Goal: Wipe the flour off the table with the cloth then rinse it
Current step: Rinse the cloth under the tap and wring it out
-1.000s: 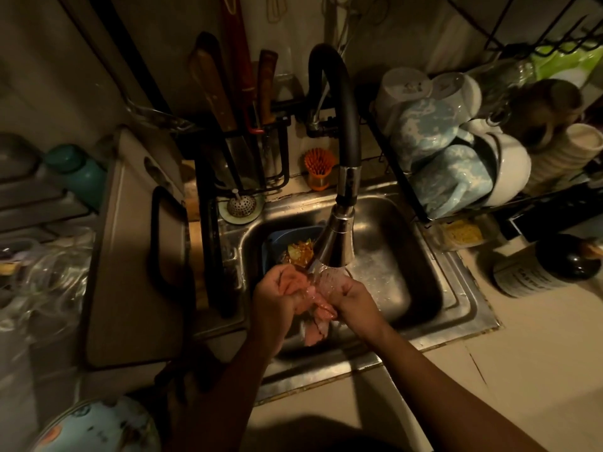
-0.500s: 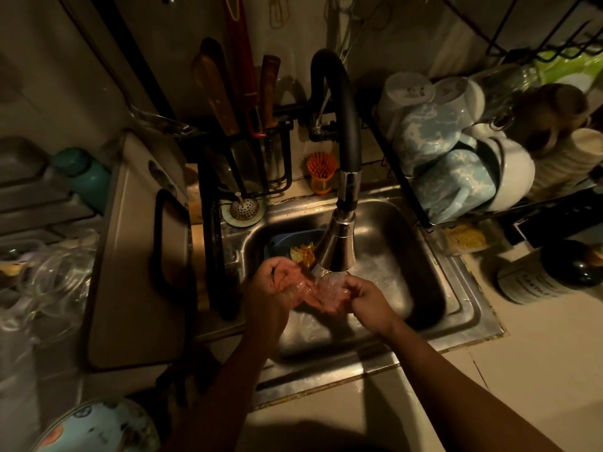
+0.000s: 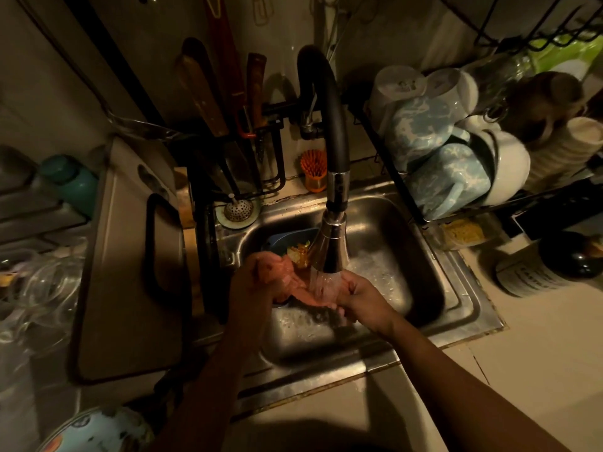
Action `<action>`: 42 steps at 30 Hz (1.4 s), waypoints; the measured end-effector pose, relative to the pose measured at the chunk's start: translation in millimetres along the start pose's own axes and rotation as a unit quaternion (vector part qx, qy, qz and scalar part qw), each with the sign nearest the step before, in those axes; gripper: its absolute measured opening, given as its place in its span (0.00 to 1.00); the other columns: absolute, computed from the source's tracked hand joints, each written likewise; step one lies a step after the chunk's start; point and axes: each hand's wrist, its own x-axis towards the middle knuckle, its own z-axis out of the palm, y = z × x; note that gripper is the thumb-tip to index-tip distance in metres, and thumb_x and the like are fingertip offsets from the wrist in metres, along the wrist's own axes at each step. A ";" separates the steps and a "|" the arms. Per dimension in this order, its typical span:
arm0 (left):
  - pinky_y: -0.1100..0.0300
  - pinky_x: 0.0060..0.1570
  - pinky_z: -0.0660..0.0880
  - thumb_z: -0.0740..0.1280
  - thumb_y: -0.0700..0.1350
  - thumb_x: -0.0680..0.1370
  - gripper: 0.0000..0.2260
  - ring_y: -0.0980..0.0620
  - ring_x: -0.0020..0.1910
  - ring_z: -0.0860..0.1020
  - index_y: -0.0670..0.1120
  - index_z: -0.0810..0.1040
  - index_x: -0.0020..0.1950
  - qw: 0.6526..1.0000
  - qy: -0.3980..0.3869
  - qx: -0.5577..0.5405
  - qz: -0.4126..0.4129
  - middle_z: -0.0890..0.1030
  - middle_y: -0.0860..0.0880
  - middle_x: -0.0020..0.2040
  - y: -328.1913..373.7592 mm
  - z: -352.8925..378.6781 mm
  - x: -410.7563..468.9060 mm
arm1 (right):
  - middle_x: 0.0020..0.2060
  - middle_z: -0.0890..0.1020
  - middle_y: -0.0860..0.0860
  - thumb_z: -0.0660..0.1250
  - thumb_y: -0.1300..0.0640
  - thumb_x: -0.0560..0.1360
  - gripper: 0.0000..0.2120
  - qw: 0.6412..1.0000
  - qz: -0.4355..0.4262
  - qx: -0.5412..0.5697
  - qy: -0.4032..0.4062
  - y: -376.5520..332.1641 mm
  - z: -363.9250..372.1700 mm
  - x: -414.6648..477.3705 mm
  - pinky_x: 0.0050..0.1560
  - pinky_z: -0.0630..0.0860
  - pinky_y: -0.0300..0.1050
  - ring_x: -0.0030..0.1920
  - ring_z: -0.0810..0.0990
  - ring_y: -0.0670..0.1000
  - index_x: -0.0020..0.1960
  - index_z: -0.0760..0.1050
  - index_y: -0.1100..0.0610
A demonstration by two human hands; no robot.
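Head view: we see the pink cloth (image 3: 293,287) held under the running tap, over the sink.

The cloth is stretched between both hands above the steel sink (image 3: 424,288), just beneath the spray head (image 3: 329,249), and water falls on its right part. The left hand (image 3: 251,288) has its fingers curled round the cloth's bunched left end. The right hand (image 3: 362,298) lies cupped under the stream, its fingers curled over the cloth's other end and gripping it. Behind the hands we make out a blue bowl (image 3: 280,239) with food scraps in the sink. A cutting board (image 3: 130,288) lies left of the sink, and the pale table (image 3: 538,337) is to the right.
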 end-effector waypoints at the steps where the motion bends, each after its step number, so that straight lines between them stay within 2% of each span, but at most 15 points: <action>1: 0.55 0.39 0.78 0.73 0.32 0.66 0.14 0.47 0.42 0.80 0.47 0.79 0.46 1.000 0.006 -0.008 -0.007 0.80 0.46 0.43 -1.9 0.4 -0.5 | 0.27 0.78 0.46 0.65 0.64 0.81 0.03 1.000 -0.010 -0.014 0.007 0.2 -0.5 -1.5 0.25 0.67 0.33 0.25 0.72 0.41 0.51 0.77 0.64; 3: 0.58 0.37 0.76 0.71 0.27 0.66 0.15 0.51 0.39 0.79 0.44 0.77 0.45 1.000 0.019 -0.007 -0.008 0.79 0.47 0.41 -4.4 3.8 -1.4 | 0.27 0.78 0.41 0.62 0.62 0.83 0.10 0.999 -0.022 -0.037 0.014 -0.8 1.0 -1.3 0.28 0.68 0.30 0.26 0.74 0.38 0.48 0.77 0.67; 7: 0.63 0.36 0.76 0.68 0.21 0.68 0.17 0.57 0.37 0.78 0.41 0.75 0.46 0.999 0.041 0.003 -0.011 0.77 0.47 0.39 -10.7 10.3 -5.2 | 0.25 0.78 0.40 0.59 0.61 0.84 0.13 0.999 -0.027 -0.013 0.040 -4.3 7.9 -0.5 0.28 0.68 0.28 0.25 0.74 0.36 0.44 0.77 0.57; 10: 0.60 0.33 0.75 0.68 0.23 0.70 0.14 0.54 0.35 0.76 0.40 0.74 0.47 0.999 0.035 -0.015 -0.007 0.76 0.45 0.39 -17.4 9.7 -8.3 | 0.25 0.80 0.44 0.59 0.63 0.84 0.13 0.997 -0.015 0.051 0.054 -2.8 9.5 2.6 0.26 0.69 0.28 0.24 0.76 0.38 0.45 0.79 0.63; 13: 0.58 0.30 0.69 0.74 0.35 0.69 0.12 0.51 0.32 0.71 0.39 0.72 0.45 0.997 0.008 -0.076 0.001 0.72 0.44 0.36 -22.5 10.0 -13.6 | 0.33 0.84 0.51 0.59 0.62 0.84 0.13 0.995 -0.001 0.087 0.038 -6.0 13.0 1.8 0.34 0.77 0.37 0.32 0.81 0.45 0.48 0.78 0.69; 15: 0.57 0.31 0.67 0.78 0.48 0.67 0.22 0.48 0.32 0.69 0.36 0.70 0.46 0.995 0.004 -0.103 -0.008 0.70 0.41 0.37 -21.4 12.9 -17.5 | 0.35 0.84 0.56 0.58 0.68 0.82 0.12 0.994 0.002 0.107 0.015 -5.0 12.2 0.8 0.40 0.80 0.47 0.35 0.82 0.52 0.47 0.79 0.67; 18: 0.58 0.31 0.68 0.80 0.59 0.64 0.32 0.49 0.31 0.69 0.35 0.70 0.47 0.993 0.011 -0.117 -0.010 0.71 0.40 0.36 -25.8 13.4 -18.5 | 0.37 0.84 0.59 0.58 0.77 0.76 0.14 0.990 0.007 0.141 -0.027 -0.2 8.8 -1.9 0.38 0.80 0.47 0.35 0.83 0.54 0.49 0.81 0.66; 22: 0.60 0.31 0.70 0.80 0.54 0.65 0.25 0.51 0.33 0.72 0.40 0.75 0.50 0.994 0.030 -0.105 -0.029 0.75 0.44 0.37 -36.1 5.6 -20.0 | 0.40 0.86 0.56 0.60 0.82 0.68 0.21 0.999 -0.025 0.036 0.009 10.0 5.3 4.7 0.42 0.80 0.45 0.40 0.84 0.52 0.51 0.84 0.65; 25: 0.61 0.31 0.70 0.74 0.40 0.73 0.06 0.52 0.32 0.72 0.49 0.80 0.46 0.994 0.030 -0.094 -0.038 0.77 0.47 0.36 -40.7 5.0 -23.8 | 0.36 0.86 0.51 0.64 0.77 0.70 0.19 0.999 -0.012 0.017 0.048 12.3 5.8 6.5 0.40 0.80 0.43 0.36 0.83 0.48 0.45 0.86 0.57; 27: 0.60 0.31 0.70 0.68 0.31 0.76 0.11 0.52 0.32 0.72 0.47 0.79 0.47 0.996 0.036 -0.063 -0.050 0.76 0.47 0.36 -46.5 4.3 -23.0 | 0.36 0.85 0.48 0.66 0.75 0.74 0.15 0.998 -0.006 0.027 0.047 8.1 7.5 5.1 0.39 0.79 0.40 0.36 0.83 0.45 0.48 0.84 0.57; 30: 0.57 0.34 0.70 0.69 0.33 0.76 0.06 0.47 0.34 0.70 0.35 0.72 0.49 0.997 0.016 -0.061 -0.038 0.72 0.40 0.36 -50.7 6.1 -22.9 | 0.52 0.86 0.48 0.67 0.68 0.78 0.15 0.999 -0.009 0.014 0.035 6.8 9.3 5.5 0.53 0.79 0.40 0.53 0.84 0.47 0.62 0.80 0.58; 33: 0.55 0.37 0.69 0.70 0.40 0.76 0.12 0.45 0.34 0.67 0.35 0.69 0.41 0.996 -0.028 -0.085 -0.019 0.67 0.38 0.34 -43.2 17.2 -23.4 | 0.60 0.83 0.47 0.65 0.59 0.81 0.15 0.996 0.043 0.080 0.016 5.0 12.8 4.4 0.62 0.75 0.45 0.62 0.80 0.49 0.67 0.76 0.52; 35: 0.54 0.36 0.70 0.71 0.44 0.76 0.13 0.42 0.32 0.66 0.38 0.70 0.39 0.995 -0.047 -0.082 -0.034 0.68 0.38 0.33 -45.5 22.9 -21.2 | 0.58 0.83 0.52 0.65 0.57 0.81 0.13 0.986 0.043 0.162 0.019 5.0 15.9 1.7 0.61 0.77 0.49 0.60 0.81 0.53 0.64 0.76 0.53; 38: 0.37 0.46 0.75 0.67 0.39 0.77 0.11 0.27 0.44 0.75 0.33 0.73 0.52 0.993 -0.084 -0.037 -0.076 0.75 0.27 0.45 -52.1 27.9 -18.1 | 0.55 0.82 0.57 0.71 0.59 0.75 0.20 0.984 -0.015 0.179 0.017 6.4 17.8 -4.4 0.54 0.80 0.52 0.55 0.82 0.57 0.65 0.72 0.54; 42: 0.46 0.47 0.81 0.66 0.42 0.75 0.09 0.43 0.48 0.84 0.48 0.79 0.55 0.990 -0.058 0.072 -0.109 0.85 0.46 0.48 -46.9 37.7 -15.9 | 0.48 0.81 0.57 0.73 0.69 0.73 0.23 0.989 -0.057 0.122 0.055 7.4 14.1 -10.5 0.39 0.80 0.38 0.42 0.83 0.47 0.63 0.67 0.62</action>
